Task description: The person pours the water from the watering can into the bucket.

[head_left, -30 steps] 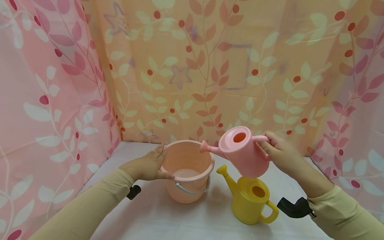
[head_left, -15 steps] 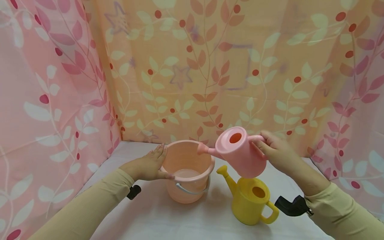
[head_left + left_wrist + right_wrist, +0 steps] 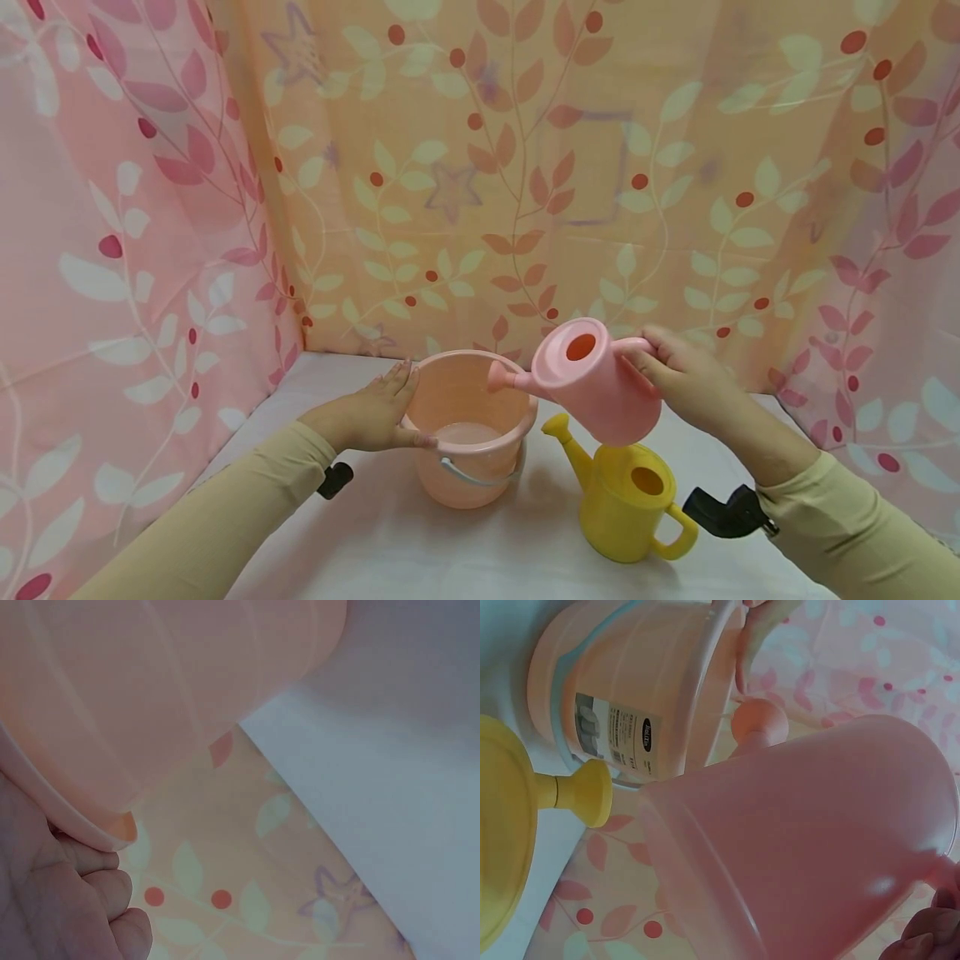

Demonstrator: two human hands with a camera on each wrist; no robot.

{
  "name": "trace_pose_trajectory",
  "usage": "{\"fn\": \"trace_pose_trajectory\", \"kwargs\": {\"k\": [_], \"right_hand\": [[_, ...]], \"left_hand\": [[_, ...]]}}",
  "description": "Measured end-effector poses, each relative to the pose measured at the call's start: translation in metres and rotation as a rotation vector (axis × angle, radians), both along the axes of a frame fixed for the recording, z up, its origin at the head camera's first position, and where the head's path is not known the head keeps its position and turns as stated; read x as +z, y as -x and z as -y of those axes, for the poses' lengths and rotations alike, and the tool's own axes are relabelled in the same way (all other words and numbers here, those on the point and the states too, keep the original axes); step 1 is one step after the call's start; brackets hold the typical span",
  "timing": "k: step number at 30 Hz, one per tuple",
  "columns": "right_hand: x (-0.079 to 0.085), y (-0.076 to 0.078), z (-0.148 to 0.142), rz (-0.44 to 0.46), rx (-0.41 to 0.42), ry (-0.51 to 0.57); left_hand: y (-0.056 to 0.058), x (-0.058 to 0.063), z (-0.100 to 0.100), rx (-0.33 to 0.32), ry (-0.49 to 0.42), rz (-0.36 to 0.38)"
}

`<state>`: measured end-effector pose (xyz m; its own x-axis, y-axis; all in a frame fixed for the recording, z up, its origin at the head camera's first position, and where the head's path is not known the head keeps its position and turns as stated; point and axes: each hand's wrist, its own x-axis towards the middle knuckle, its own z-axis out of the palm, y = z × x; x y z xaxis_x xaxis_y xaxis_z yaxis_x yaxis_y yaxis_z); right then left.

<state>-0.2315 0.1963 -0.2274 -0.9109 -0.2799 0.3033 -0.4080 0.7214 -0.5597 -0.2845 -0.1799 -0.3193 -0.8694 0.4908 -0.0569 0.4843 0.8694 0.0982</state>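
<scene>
My right hand [image 3: 686, 375] grips the handle of a pink watering can [image 3: 603, 387], held in the air and tilted to the left. Its spout head hangs over the opening of a peach bucket [image 3: 465, 479]; a little clear liquid seems to lie at the bucket's bottom. Against the bucket's left rim rests my left hand [image 3: 367, 412], its fingers straight. In the left wrist view the palm and fingers of that left hand [image 3: 75, 900] touch the rim. Below the pink can stands a yellow watering can [image 3: 626, 504], upright, touched by neither hand.
A white cloth [image 3: 420, 558] covers the table. Flowered curtains [image 3: 525, 167] enclose the back and both sides. The bucket's grey carrying handle [image 3: 480, 479] hangs down its front, and a printed label [image 3: 615, 733] shows on its wall in the right wrist view.
My right hand has moved left with the pink watering can, tilting it slightly more, and its spout now reaches farther over the bucket. My left hand has stayed on the rim.
</scene>
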Motion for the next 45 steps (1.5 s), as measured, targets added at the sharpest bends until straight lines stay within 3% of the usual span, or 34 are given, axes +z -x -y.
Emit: {"fn": "trace_pose_trajectory", "kwargs": {"k": [10, 20, 38, 45], "right_hand": [[0.0013, 0.0003, 0.0014, 0.006, 0.012, -0.007], [0.0031, 0.0004, 0.0038, 0.0, 0.02, -0.014], [0.0041, 0.001, 0.0047, -0.013, 0.0, -0.038], [0.0037, 0.0024, 0.0045, -0.004, 0.026, -0.014]], "left_hand": [[0.0022, -0.0028, 0.0012, -0.001, -0.003, -0.013], [-0.0036, 0.0055, -0.0014, -0.016, -0.012, 0.009], [-0.0053, 0.0065, -0.0017, -0.014, -0.01, 0.019], [-0.0044, 0.0057, -0.002, -0.003, 0.004, 0.021]]}}
